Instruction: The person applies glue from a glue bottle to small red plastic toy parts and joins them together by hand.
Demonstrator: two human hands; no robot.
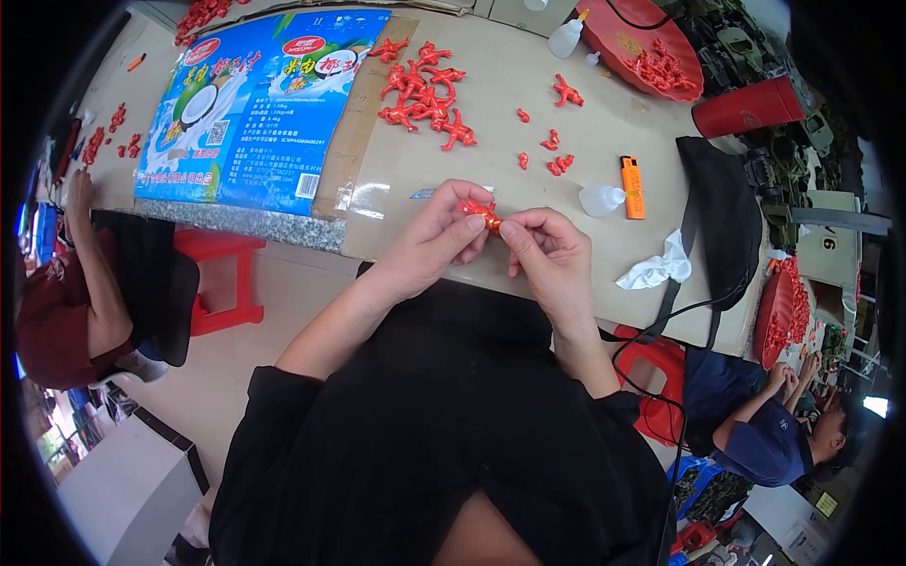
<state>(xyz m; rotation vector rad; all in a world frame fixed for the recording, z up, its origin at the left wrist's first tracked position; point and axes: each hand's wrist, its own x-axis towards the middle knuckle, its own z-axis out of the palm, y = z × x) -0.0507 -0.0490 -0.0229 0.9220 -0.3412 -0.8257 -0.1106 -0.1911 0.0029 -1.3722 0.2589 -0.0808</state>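
L hand (pixel 436 234) pinches a small red toy (pixel 482 213) b/w thumb & fingers. R hand (pixel 551 247) pinches its other end w/ thumb & finger tips. The toy is up over the near edge of the table (pixel 505 156). Might be 2 pcs, fingers hide some. Past it lie a pile of red toys (pixel 420 94) & small red bits (pixel 561 165).
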